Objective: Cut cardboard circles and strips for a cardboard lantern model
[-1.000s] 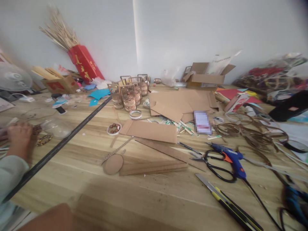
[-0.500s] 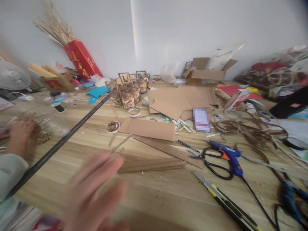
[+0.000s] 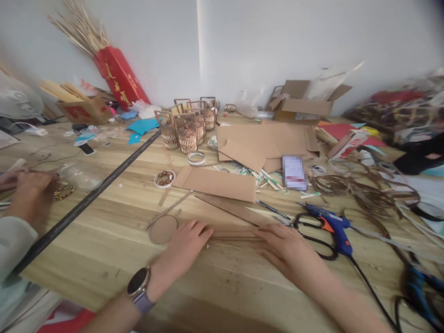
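Note:
My left hand (image 3: 189,243), with a watch (image 3: 138,282) on its wrist, grips the left end of a narrow cardboard strip (image 3: 234,234) on the wooden table. At the strip's right end my right hand (image 3: 286,247) is closed, its fingertips over the edge. Just left of my left hand lies a round cardboard disc (image 3: 163,230). Behind the strip are a longer flat cardboard piece (image 3: 239,210) and a folded cardboard panel (image 3: 218,183). Scissors (image 3: 308,222) and a blue glue gun (image 3: 335,226) lie right of my right hand.
Small woven baskets with handles (image 3: 187,138) stand toward the wall. A bowl of brown balls (image 3: 164,178) is at centre left. Coiled brown strips (image 3: 367,187) lie at right. Beyond a black strip (image 3: 104,178), a co-worker's hand (image 3: 29,192) works at far left.
My left hand, raised and blurred before, has come down onto the strip's left end. My right hand has entered and grips the other end. The disc now shows; the utility knife is out of sight.

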A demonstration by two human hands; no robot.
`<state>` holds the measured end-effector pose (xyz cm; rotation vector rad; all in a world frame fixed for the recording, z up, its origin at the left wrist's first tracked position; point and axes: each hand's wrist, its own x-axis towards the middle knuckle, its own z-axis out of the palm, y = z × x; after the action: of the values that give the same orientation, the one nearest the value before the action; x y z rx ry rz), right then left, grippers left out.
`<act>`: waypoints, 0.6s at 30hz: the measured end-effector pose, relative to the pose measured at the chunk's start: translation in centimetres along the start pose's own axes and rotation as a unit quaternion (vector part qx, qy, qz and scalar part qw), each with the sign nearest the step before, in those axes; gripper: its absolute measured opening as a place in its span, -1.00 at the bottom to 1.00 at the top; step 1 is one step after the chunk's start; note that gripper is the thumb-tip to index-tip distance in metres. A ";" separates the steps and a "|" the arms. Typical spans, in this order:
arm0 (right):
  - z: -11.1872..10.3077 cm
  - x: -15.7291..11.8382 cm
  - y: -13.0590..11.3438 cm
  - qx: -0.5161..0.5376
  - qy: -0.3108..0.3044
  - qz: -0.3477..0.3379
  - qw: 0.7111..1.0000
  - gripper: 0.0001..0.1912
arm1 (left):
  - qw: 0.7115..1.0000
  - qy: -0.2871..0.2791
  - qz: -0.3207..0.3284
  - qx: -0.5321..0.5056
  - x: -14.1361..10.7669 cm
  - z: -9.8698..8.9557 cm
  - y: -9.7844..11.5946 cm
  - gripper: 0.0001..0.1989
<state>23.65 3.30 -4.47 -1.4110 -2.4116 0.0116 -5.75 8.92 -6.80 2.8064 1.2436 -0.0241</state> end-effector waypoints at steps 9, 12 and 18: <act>3.5 0.0 1.4 -0.131 0.024 -0.012 0.991 -0.89 | 0.997 0.070 -0.009 0.007 0.8 0.9 -0.1 -0.72; 3.1 -0.2 1.2 -0.100 0.023 -0.019 0.995 -0.88 | 0.996 0.093 -0.011 0.002 0.4 0.2 0.4 -0.76; -3.0 -0.8 2.1 0.028 0.109 0.021 0.993 -0.74 | 0.997 0.046 -0.040 -0.052 -1.0 -1.5 1.4 -0.74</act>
<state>26.70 3.16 -2.26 -1.3618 -2.1879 -0.0611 -5.36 7.33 -5.13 2.6963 1.3346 0.1619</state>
